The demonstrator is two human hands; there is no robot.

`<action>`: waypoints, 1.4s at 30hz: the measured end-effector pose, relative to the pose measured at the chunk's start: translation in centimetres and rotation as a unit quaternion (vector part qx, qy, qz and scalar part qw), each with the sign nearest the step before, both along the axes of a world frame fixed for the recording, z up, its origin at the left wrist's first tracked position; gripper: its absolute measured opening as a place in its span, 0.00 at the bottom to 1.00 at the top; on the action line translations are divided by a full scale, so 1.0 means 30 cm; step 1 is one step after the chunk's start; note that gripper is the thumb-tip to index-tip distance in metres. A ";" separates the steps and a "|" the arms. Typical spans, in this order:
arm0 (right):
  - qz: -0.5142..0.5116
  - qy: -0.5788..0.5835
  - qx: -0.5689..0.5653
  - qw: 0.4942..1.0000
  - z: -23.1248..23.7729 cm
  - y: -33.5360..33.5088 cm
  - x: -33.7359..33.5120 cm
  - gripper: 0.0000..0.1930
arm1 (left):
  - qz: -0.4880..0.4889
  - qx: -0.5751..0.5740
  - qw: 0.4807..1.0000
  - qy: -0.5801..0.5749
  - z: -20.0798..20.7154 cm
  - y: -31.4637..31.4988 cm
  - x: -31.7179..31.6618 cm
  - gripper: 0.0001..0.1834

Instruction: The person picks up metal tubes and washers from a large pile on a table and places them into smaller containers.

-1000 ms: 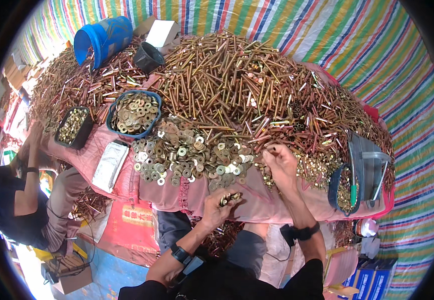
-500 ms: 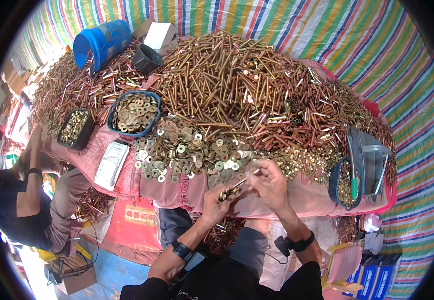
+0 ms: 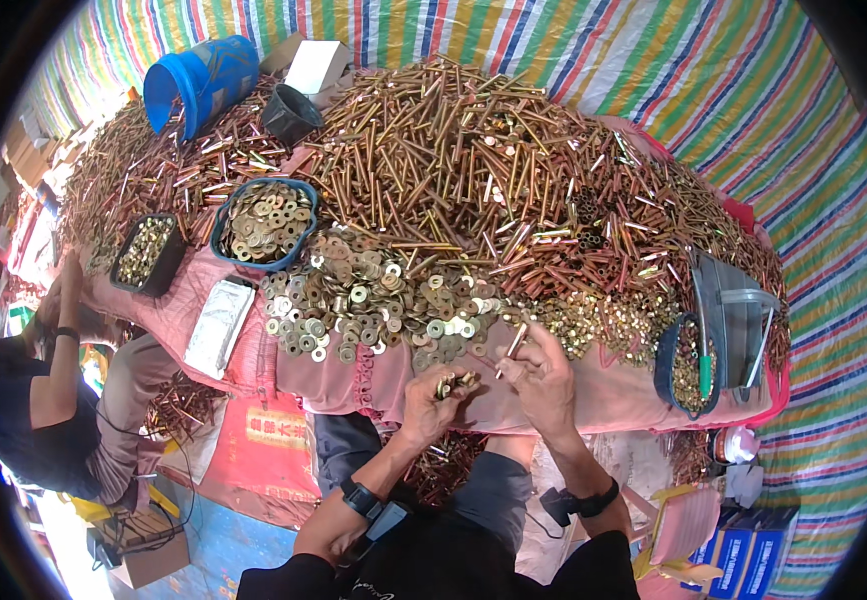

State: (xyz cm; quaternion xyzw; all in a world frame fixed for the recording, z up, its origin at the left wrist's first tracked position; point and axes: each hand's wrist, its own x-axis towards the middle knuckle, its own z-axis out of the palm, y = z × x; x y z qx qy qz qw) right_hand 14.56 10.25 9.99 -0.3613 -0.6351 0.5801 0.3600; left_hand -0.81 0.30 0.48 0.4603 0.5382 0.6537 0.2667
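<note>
My left hand [image 3: 424, 412] is closed round several small brass-coloured metal pieces [image 3: 450, 385], which look like nuts and bolt ends; the fingers hide most of them. A little to its right, my right hand [image 3: 548, 388] pinches a copper-coloured metal rod [image 3: 517, 341] that tilts upward between thumb and fingers. Both hands are over the near edge of a pink cloth [image 3: 329, 385]. Beyond them lies a spread of flat washers [image 3: 384, 305], with loose brass-coloured nuts [image 3: 604, 325] to its right. A large heap of similar rods [image 3: 434, 165] rises behind.
Left of the washers stand a blue tub [image 3: 218, 244] of washers, a black tub [image 3: 165, 283] of nuts and a silver packet [image 3: 221, 330]. A blue tub [image 3: 667, 365] of nuts and a grey container [image 3: 714, 275] are at right. A blue bucket [image 3: 222, 88] lies far left. Another person [image 3: 49, 385] sits at left.
My right hand has drawn back slightly from the left, and the rod has swung from slanting toward the left hand to a steeper tilt. My left hand keeps its grip.
</note>
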 end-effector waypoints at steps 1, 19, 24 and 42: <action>0.026 0.055 0.011 0.998 0.000 -0.004 -0.013 0.40 | -0.001 -0.001 1.000 -0.002 0.004 0.001 0.001 0.15; 0.113 -0.123 0.409 0.897 -0.008 -0.070 -0.049 0.13 | -0.004 0.034 0.999 0.012 -0.035 -0.002 -0.007 0.18; -0.007 -0.177 0.348 0.921 -0.050 0.017 -0.021 0.09 | -0.001 0.062 0.998 -0.021 -0.047 0.000 -0.001 0.14; 0.014 -0.353 0.470 0.809 -0.138 0.348 -0.106 0.10 | 0.012 -0.019 0.990 -0.137 -0.032 -0.009 0.027 0.17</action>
